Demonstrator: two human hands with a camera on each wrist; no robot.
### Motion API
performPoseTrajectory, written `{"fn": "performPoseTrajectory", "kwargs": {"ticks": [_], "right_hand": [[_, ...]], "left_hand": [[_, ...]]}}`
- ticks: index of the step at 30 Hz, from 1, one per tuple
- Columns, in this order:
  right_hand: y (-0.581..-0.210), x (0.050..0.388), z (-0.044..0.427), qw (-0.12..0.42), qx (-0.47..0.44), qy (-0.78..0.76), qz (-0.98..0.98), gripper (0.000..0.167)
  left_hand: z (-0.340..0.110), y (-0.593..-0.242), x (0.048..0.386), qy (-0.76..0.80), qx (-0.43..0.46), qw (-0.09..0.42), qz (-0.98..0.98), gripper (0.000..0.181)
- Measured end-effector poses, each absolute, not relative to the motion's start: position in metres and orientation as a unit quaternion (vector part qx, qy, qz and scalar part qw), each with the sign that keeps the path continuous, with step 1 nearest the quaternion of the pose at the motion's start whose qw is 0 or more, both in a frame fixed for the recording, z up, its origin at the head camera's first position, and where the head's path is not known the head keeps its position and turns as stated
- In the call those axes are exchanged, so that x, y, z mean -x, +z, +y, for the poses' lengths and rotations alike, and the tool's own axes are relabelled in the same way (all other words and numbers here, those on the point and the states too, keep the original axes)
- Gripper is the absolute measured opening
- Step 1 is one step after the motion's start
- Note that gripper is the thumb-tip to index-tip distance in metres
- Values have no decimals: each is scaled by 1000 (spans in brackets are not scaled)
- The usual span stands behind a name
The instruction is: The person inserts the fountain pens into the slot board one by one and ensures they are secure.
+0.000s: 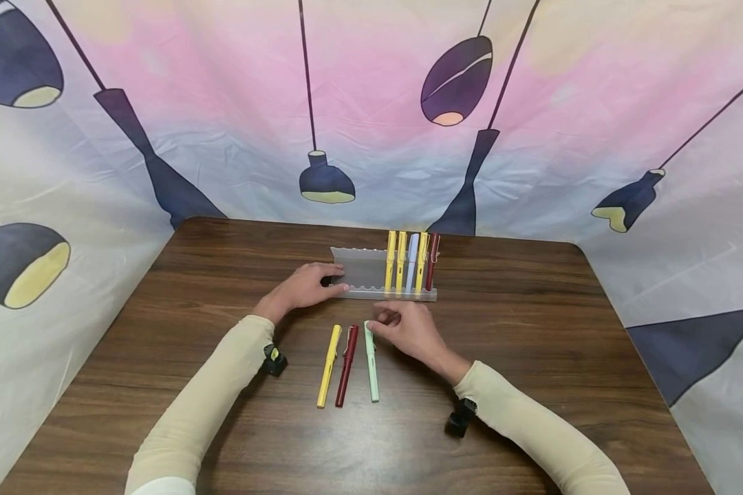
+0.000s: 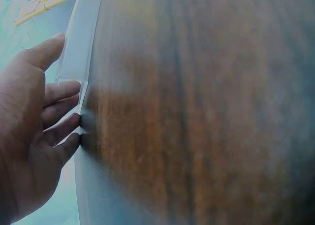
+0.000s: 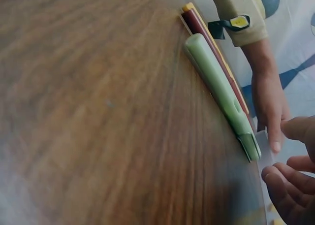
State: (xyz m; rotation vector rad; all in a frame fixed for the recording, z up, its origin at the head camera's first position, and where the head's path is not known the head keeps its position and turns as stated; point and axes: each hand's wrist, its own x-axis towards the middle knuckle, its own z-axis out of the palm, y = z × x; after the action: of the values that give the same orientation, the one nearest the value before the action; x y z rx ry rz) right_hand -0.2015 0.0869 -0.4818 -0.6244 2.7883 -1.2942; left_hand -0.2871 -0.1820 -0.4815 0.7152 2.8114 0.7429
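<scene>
A clear pen rack (image 1: pixel 384 295) stands toward the back of the table, with yellow, pale blue (image 1: pixel 412 265) and dark red (image 1: pixel 433 262) pens upright at its right side. My left hand (image 1: pixel 306 284) holds the rack's left end, thumb at the front lip, fingers around the end. My right hand (image 1: pixel 411 328) hovers at the top of a mint green pen (image 1: pixel 372 364) lying on the table. In the right wrist view its thumb and fingers are parted beside that pen's clip end, holding nothing. Left of it lie a dark red pen (image 1: pixel 347 368) and a yellow pen (image 1: pixel 329 368).
The brown wooden table (image 1: pixel 532 412) reaches back to a cloth backdrop (image 1: pixel 371 82) printed with hanging lamps. Bare slots (image 1: pixel 362 271) show in the rack's left part. A small black camera (image 1: pixel 275 359) is strapped at the left wrist, another (image 1: pixel 461 417) at the right.
</scene>
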Motion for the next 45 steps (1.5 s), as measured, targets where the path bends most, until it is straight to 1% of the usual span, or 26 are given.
{"fn": "performPoseTrajectory", "kwargs": {"ticks": [4,8,12,26,31,45], "right_hand": [[-482,199,84,23,203,-401,893,42],[-483,198,81,32,208,-383,900,45],[-483,198,79,36,208,-365,907,46],[-485,198,74,79,219,-357,905,50],[-486,199,73,84,221,-355,905,48],[-489,198,73,78,211,-372,900,44]], "left_hand": [[-182,-483,288,244,-239,73,937,65],[-182,-483,289,245,-239,74,937,66],[-183,-484,289,248,-241,72,936,65],[-183,-483,288,251,-248,70,933,63],[-182,-483,287,249,-243,74,935,63],[-183,-485,290,246,-245,70,935,65]]}}
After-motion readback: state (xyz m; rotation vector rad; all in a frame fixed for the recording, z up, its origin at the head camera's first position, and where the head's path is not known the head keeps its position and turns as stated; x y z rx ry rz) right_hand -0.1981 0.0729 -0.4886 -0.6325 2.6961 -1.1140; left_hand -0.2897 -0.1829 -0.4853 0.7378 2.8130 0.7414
